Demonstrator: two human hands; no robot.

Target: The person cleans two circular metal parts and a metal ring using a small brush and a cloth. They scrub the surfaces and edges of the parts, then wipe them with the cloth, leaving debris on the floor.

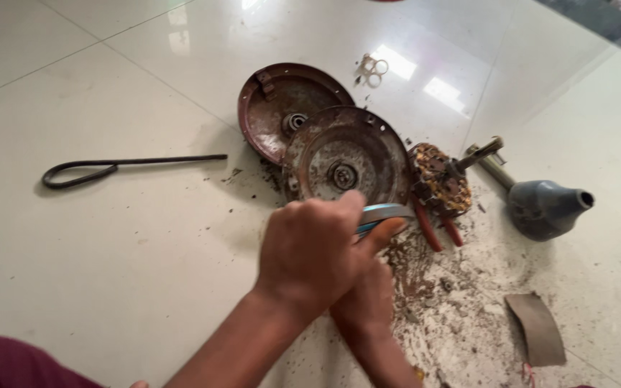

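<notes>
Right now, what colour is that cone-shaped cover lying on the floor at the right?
Dark grey cone-shaped cover, clearest in the head view.

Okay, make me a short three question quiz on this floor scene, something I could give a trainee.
1. True or false: the two rusty round covers lie overlapping on the tiled floor.
2. Which lies alone at far left? A) grey cone-shaped piece B) bent metal rod C) sandpaper scrap
3. Fill in: the left hand holds a blue-handled ____.

Key:
1. True; the nearer one covers part of the farther.
2. B, the bent metal rod; the grey cone-shaped piece and sandpaper scrap are at right.
3. Tool; its kind cannot be told.
</notes>
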